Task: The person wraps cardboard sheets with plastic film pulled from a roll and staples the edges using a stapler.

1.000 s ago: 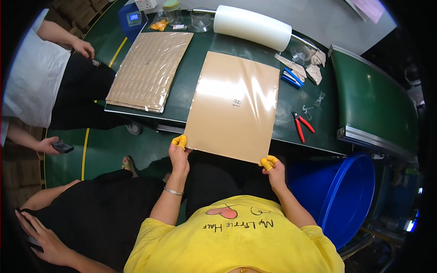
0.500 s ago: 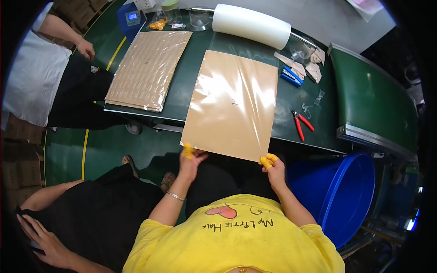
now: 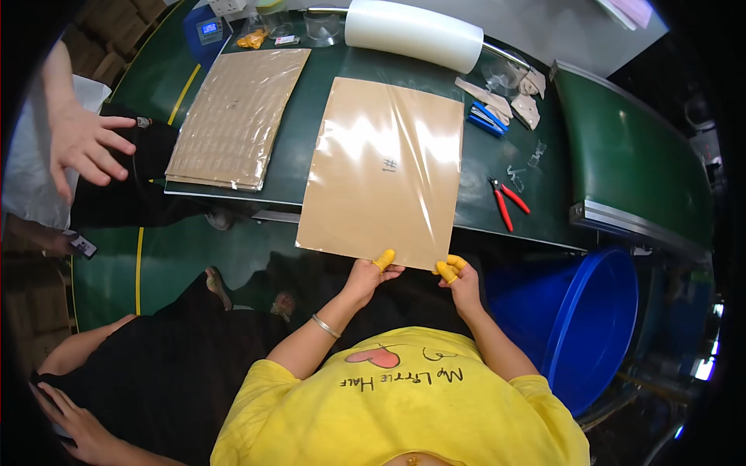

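- The board (image 3: 357, 217), brown, glossy and marked "1#", is laid on the table (image 3: 287, 186). Its near part is extended past the table's near edge.
- The near edge of the board is pinched by the left hand (image 3: 365, 282), slightly right of that edge's middle. The thumb is set on top; the fingers are partly hidden beneath.
- The near right corner of the board is pinched by the right hand (image 3: 463, 287), just beside the left. The exact finger contact cannot be told.
- Yellow cots (image 3: 385, 259) are worn on both hands. A bracelet (image 3: 326, 326) is fitted on the left wrist.
- The stack (image 3: 233, 116), film-covered, is placed left of the board and apart from it.
- The roll (image 3: 414, 36), white, is mounted on a bar (image 3: 505, 54) beyond the board's far edge.
- The nippers (image 3: 503, 211) are laid right of the board, with red handles pointed near.
- Clear scraps (image 3: 516, 179) are scattered beyond the nippers. Farther off, a blue tool (image 3: 487, 119) is placed beside beige pieces (image 3: 526, 111).
- The bin (image 3: 556, 326), blue, is positioned right of the right hand, below the table.
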A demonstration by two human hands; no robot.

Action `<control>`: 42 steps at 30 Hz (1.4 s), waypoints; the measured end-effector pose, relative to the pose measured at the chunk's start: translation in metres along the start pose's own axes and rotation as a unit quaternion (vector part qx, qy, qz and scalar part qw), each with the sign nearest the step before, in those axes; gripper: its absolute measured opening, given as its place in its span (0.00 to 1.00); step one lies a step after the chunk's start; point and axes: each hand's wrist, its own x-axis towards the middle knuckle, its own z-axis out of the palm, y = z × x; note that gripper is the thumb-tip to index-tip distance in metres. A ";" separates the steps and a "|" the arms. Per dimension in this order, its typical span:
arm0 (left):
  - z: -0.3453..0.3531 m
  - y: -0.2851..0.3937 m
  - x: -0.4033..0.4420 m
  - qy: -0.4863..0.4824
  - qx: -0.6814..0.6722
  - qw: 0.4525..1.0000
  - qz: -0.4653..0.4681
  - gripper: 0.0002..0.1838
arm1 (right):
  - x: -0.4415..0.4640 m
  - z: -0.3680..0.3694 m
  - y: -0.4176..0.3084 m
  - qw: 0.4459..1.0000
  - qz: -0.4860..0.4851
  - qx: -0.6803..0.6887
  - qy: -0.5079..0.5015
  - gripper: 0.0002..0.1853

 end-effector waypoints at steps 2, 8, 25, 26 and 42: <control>-0.001 -0.002 0.000 -0.001 0.004 1.000 0.001 0.14 | 0.000 -0.002 0.001 1.000 0.004 0.009 -0.006 0.13; -0.001 -0.005 0.003 -0.003 -0.018 1.000 0.018 0.13 | 0.002 -0.005 0.001 1.000 -0.003 0.021 -0.020 0.13; 0.002 -0.004 0.012 -0.003 -0.057 0.997 0.052 0.13 | 0.005 0.002 -0.004 1.000 0.016 0.016 -0.011 0.13; 0.002 -0.004 0.013 -0.007 -0.062 0.997 0.052 0.13 | 0.005 0.002 -0.006 0.999 0.018 0.025 -0.013 0.14; -0.008 -0.001 0.012 -0.100 -0.163 0.981 -0.006 0.15 | 0.002 0.002 -0.007 0.999 -0.018 0.042 -0.026 0.14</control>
